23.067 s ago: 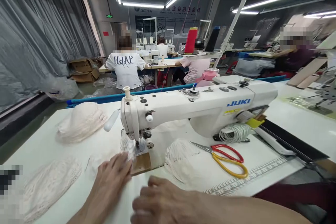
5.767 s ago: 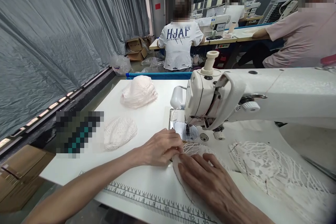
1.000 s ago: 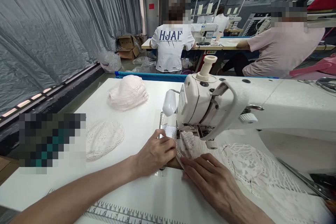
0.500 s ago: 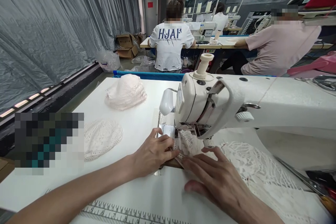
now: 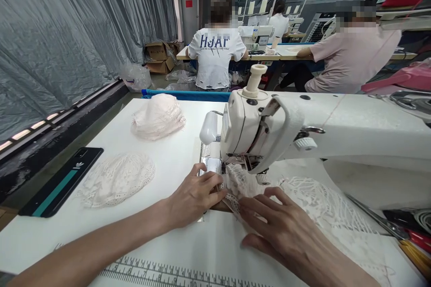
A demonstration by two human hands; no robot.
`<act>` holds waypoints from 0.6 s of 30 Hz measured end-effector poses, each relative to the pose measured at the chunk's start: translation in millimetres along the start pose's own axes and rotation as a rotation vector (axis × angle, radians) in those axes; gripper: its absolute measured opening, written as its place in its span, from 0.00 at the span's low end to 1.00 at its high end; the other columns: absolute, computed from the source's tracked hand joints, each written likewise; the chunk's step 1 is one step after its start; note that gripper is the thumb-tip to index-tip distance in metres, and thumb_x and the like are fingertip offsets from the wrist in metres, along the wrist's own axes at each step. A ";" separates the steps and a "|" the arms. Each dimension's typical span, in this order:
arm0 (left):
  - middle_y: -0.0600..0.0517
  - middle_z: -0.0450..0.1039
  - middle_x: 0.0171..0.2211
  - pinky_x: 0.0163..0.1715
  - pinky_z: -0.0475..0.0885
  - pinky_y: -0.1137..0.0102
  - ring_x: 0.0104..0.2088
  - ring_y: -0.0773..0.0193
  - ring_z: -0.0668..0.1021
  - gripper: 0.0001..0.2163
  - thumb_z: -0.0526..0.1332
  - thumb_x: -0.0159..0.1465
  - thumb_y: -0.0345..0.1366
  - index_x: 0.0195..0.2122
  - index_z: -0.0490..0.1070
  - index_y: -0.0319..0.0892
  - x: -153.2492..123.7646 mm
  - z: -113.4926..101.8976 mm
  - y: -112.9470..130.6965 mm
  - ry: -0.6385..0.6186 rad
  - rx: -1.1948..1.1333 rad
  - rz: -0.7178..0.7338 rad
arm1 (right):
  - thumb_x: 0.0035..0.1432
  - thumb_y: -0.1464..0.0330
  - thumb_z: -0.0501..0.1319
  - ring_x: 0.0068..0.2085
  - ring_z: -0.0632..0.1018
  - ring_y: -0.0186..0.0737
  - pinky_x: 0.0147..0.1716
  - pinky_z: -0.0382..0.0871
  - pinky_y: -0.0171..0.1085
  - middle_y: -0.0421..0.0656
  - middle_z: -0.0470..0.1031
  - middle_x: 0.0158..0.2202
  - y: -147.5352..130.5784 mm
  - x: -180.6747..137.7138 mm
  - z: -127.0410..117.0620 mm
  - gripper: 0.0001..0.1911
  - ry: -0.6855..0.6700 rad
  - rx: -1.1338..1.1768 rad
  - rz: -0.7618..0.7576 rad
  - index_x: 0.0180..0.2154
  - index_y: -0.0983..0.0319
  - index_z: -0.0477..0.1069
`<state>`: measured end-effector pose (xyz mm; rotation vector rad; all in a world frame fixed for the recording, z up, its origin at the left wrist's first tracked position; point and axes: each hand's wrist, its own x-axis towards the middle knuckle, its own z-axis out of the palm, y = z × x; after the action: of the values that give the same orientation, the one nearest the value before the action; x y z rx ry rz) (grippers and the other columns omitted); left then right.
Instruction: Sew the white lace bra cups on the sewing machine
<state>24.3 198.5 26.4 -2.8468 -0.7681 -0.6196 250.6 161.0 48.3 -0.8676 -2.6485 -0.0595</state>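
Note:
White lace fabric (image 5: 240, 179) lies under the head of the white sewing machine (image 5: 232, 130), its scalloped edge running toward me between my hands. My left hand (image 5: 197, 195) is closed at the left of the presser foot, thumb and index finger together on the lace edge. On the right, my right hand (image 5: 278, 219) rests with fingers stretched out and thumb apart, its fingertips touching the lace strip. The needle area is mostly hidden behind the machine head and fingers. More lace (image 5: 323, 202) spreads on the table beyond my right hand.
Left on the white table (image 5: 168, 161) are a pinkish fabric stack (image 5: 158, 116), a lace piece (image 5: 117, 179) and a black flat object with a teal stripe (image 5: 62, 181). Scissors (image 5: 377, 217) lie right. A printed ruler (image 5: 161, 273) runs along the front. People sit at machines ahead.
My right hand has shifted slightly right, and more of the lace edge shows between my hands. The left hand stays at the presser foot. The whole view has moved slightly.

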 end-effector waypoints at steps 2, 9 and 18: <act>0.47 0.71 0.42 0.46 0.60 0.59 0.42 0.63 0.72 0.10 0.54 0.64 0.25 0.46 0.67 0.39 0.6 -1.0 1.1 0.003 0.014 0.009 | 0.64 0.58 0.50 0.32 0.73 0.41 0.36 0.61 0.43 0.44 0.74 0.33 -0.9 1.1 0.4 0.17 -0.008 0.035 -0.002 0.36 0.61 0.72; 0.49 0.74 0.39 0.47 0.60 0.59 0.44 0.63 0.72 0.10 0.51 0.66 0.25 0.46 0.67 0.39 1.5 -2.7 2.3 -0.002 0.039 0.036 | 0.65 0.56 0.48 0.26 0.70 0.37 0.33 0.60 0.41 0.41 0.70 0.25 -4.6 1.6 3.5 0.22 0.019 0.180 -0.014 0.27 0.61 0.69; 0.50 0.73 0.35 0.47 0.59 0.60 0.41 0.64 0.73 0.09 0.51 0.66 0.26 0.45 0.67 0.37 0.5 -0.6 1.7 0.012 0.030 0.035 | 0.62 0.53 0.48 0.36 0.74 0.41 0.36 0.61 0.41 0.48 0.76 0.38 3.9 10.3 14.8 0.24 0.192 0.111 0.014 0.40 0.65 0.70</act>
<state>25.4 197.2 27.1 -2.8202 -0.7184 -0.6148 240.5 172.1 37.7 -0.8013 -2.4422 0.0078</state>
